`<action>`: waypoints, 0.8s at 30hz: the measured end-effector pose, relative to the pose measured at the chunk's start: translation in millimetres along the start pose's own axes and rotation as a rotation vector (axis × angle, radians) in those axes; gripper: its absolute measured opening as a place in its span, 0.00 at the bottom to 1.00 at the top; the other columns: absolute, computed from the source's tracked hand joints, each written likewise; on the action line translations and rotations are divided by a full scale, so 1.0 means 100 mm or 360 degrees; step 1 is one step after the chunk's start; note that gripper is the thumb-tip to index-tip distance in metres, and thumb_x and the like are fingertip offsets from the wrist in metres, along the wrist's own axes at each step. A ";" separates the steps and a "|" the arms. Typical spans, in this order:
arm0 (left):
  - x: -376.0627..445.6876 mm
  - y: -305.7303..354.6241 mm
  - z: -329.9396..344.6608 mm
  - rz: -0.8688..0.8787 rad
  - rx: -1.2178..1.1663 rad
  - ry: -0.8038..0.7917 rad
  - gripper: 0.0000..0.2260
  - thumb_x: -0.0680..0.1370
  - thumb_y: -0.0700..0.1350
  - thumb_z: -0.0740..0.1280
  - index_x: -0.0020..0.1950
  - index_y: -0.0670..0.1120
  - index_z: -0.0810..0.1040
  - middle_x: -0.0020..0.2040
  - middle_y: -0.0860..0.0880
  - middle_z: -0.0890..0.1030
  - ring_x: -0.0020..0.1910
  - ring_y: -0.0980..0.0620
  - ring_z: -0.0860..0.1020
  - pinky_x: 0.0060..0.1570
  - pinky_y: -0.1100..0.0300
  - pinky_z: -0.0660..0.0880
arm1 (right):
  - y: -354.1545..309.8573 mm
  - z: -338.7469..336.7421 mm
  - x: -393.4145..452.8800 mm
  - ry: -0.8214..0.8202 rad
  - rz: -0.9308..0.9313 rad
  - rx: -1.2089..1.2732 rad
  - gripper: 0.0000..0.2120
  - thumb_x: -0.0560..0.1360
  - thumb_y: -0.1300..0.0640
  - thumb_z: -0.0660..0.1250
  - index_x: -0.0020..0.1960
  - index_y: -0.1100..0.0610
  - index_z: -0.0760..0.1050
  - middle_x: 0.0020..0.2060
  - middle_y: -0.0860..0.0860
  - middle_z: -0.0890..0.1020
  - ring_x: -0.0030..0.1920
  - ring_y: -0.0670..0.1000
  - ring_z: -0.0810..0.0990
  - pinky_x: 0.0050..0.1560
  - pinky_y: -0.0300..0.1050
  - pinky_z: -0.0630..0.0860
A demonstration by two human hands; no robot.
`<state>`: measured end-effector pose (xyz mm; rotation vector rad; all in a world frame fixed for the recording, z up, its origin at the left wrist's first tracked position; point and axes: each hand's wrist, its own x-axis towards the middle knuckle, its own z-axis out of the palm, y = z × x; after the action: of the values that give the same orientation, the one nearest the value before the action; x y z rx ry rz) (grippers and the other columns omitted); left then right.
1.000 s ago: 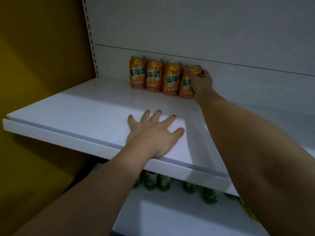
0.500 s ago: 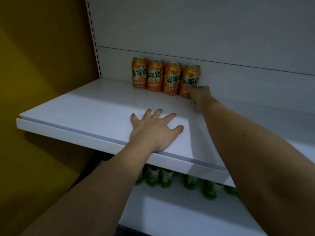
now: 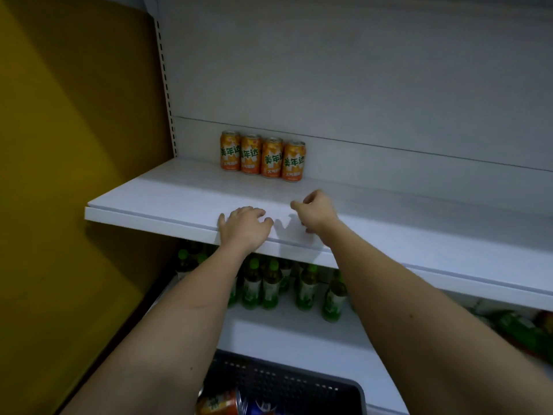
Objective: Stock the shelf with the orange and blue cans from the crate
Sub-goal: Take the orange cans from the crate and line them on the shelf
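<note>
Several orange cans (image 3: pixel 263 157) stand upright in a row at the back of the white shelf (image 3: pixel 167 199), against the rear panel. My left hand (image 3: pixel 244 227) lies palm down on the shelf's front edge, empty, fingers slightly curled. My right hand (image 3: pixel 315 211) hovers just beside it over the shelf, fingers loosely bent, holding nothing, well clear of the cans. Below, the dark crate (image 3: pixel 299 384) shows an orange can (image 3: pixel 220 402) and part of a blue can (image 3: pixel 263 408) at the bottom edge.
Green bottles (image 3: pixel 270 284) crowd the lower shelf under the white one. A yellow wall (image 3: pixel 74 175) stands at the left. The shelf's right side stretches bare toward the frame edge. More packaged goods (image 3: pixel 520 330) lie at the lower right.
My right hand let go of the rightmost orange can and drew back toward the shelf's front. My left hand slid back to the front edge. The view pulled away and down, showing the crate.
</note>
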<state>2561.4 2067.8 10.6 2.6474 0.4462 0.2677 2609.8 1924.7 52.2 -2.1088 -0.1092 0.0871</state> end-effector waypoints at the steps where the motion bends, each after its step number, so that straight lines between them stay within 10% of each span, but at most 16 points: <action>1: -0.09 0.02 -0.03 0.0005 -0.0042 0.0007 0.20 0.80 0.56 0.58 0.70 0.54 0.74 0.72 0.52 0.72 0.70 0.47 0.69 0.73 0.46 0.58 | 0.03 -0.01 -0.12 0.0032 -0.0070 -0.0085 0.14 0.78 0.51 0.66 0.55 0.59 0.68 0.45 0.53 0.75 0.48 0.56 0.76 0.52 0.55 0.77; 6: -0.51 0.03 -0.13 -0.0105 -0.0468 0.0033 0.17 0.79 0.55 0.59 0.65 0.55 0.77 0.65 0.49 0.78 0.62 0.47 0.75 0.61 0.50 0.73 | 0.13 -0.04 -0.64 0.0074 -0.0198 -0.0216 0.12 0.78 0.50 0.64 0.55 0.58 0.70 0.46 0.53 0.76 0.47 0.55 0.76 0.46 0.50 0.74; 24: -2.05 -0.39 0.95 -0.0431 -0.0923 -0.0466 0.16 0.82 0.52 0.57 0.67 0.48 0.74 0.60 0.48 0.77 0.55 0.47 0.74 0.53 0.55 0.70 | 1.54 0.58 -1.88 -0.0424 0.0073 -0.0489 0.11 0.78 0.50 0.66 0.51 0.58 0.75 0.43 0.53 0.79 0.45 0.55 0.77 0.45 0.47 0.73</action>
<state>2384.4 1992.1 -114.7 1.9916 0.5274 -0.0714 2424.0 1873.8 -106.0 -2.3974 -0.2462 0.4011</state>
